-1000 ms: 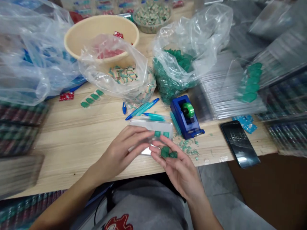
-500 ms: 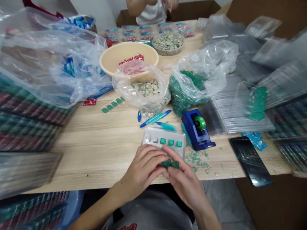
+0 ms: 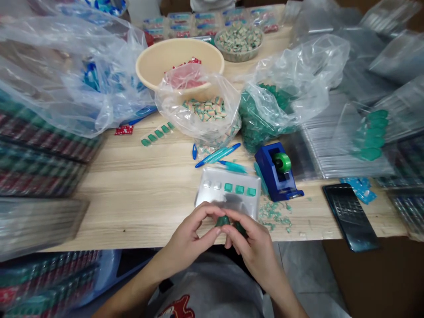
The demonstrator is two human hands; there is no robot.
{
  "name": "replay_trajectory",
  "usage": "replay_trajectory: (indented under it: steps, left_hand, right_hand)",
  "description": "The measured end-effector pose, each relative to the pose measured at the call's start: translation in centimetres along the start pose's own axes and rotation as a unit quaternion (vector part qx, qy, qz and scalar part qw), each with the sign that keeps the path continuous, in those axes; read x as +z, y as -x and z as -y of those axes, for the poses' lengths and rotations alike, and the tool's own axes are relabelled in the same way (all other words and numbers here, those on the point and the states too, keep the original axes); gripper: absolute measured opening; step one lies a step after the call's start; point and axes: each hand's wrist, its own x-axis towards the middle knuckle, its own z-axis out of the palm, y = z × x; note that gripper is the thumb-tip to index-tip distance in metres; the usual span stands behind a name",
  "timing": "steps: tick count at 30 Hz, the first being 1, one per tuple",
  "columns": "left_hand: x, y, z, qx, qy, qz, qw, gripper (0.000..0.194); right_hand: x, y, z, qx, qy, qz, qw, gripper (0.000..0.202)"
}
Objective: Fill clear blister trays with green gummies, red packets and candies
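My left hand (image 3: 195, 232) pinches a small dark green piece (image 3: 222, 221) between thumb and fingertips, near the table's front edge. Touching the same piece, my right hand (image 3: 250, 234) also has a second green piece (image 3: 240, 228) held within its fingers. Just beyond both hands lies a light grey moulded tray (image 3: 207, 194), with three green squares (image 3: 240, 189) in its back row and two unfilled raised squares at the left of that row. Green scraps (image 3: 274, 214) are scattered to the right of the tray.
A blue tape dispenser (image 3: 276, 176) and a black phone (image 3: 351, 216) lie on the right. Blue pens (image 3: 217, 154), a bag of green pieces (image 3: 258, 115) and a cream bowl (image 3: 145, 66) are farther back. Stacked packages (image 3: 39, 168) line the left side.
The view has tilted and shifted, so the table appears higher. My hands have drawn back from the tray, and my left fingers now pinch one green piece more tightly at the tips.
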Motion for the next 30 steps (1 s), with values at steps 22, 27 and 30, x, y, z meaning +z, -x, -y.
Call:
replay_trajectory:
  steps: [22,27,30]
  left_hand:
    - [-1.9,-2.1,0.3,0.099,-0.148,-0.082,0.981,0.015]
    - [-3.6,-5.7,1.8,0.230,-0.400,-0.033,0.887,0.018]
    - [-3.6,-6.4,2.0,0.250,-0.430,0.015,0.867,0.023]
  right_hand:
    - [-2.7,0.3,-1.2,-0.016,-0.051,-0.214,0.975,0.015]
    - [-5.8,1.3,-1.5,0.028,-0.235,-0.356,0.904,0.029]
    - [-5.3,2.1,-1.7,0.062,-0.262,-0.275,0.923,0.034]
